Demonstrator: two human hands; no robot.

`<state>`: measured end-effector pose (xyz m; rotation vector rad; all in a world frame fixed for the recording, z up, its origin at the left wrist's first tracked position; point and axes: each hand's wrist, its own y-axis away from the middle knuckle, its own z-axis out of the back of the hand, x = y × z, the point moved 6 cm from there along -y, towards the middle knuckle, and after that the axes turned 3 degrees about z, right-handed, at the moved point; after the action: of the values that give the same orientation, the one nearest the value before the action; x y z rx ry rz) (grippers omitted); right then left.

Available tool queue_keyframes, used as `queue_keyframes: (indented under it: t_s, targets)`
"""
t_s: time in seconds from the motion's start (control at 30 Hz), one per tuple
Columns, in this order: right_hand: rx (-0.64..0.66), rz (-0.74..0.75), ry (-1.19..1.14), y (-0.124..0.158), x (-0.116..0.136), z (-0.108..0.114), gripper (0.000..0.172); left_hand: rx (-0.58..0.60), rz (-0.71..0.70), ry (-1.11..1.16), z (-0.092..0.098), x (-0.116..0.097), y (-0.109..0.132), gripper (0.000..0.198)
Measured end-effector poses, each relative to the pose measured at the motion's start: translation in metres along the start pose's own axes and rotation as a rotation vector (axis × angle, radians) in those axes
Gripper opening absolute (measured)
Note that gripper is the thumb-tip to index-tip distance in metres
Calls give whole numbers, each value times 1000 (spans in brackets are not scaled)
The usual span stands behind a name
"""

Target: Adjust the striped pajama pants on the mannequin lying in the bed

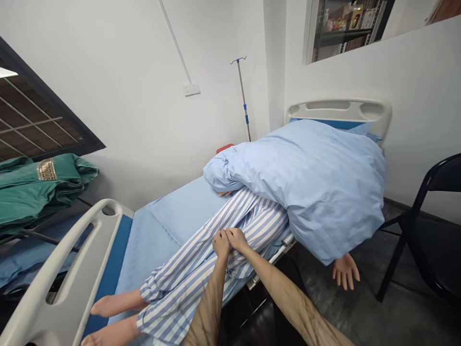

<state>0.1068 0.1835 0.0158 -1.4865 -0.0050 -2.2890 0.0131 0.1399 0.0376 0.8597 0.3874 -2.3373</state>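
Striped pajama trousers (201,250) in blue and white clothe the legs of a mannequin-like figure lying on the bed. At about knee level, my left hand (221,244) is closed on the trouser fabric. Right beside it, touching or nearly touching, my right hand (236,239) is also closed, pinching the same cloth. Two bare feet (111,319) stick out of the cuffs near the footboard. A puffy light-blue quilt (306,178) hides the upper body and head. From under its edge, the figure's hand (345,271) dangles over the bedside, palm showing.
The bed has a cream footboard (72,259) at lower left and a matching headboard (338,108). An IV pole (243,96) stands by the wall. At right is a black folding chair (421,230). Green folded cloth (46,192) lies at left below a dark-framed window.
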Motion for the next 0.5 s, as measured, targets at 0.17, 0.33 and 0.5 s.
queue_keyframes:
  t_s: [0.17, 0.33, 0.5]
  targets:
    - [-10, 11, -73, -2, -7, -1, 44, -101, 18, 179, 7, -17, -18, 39]
    - [-59, 4, -122, -1, -10, 0, 45, -32, -11, 112, -17, 3, 2, 34]
    - [-78, -28, -79, 1, -9, -2, 44, 42, -108, -204, -34, 15, 13, 24]
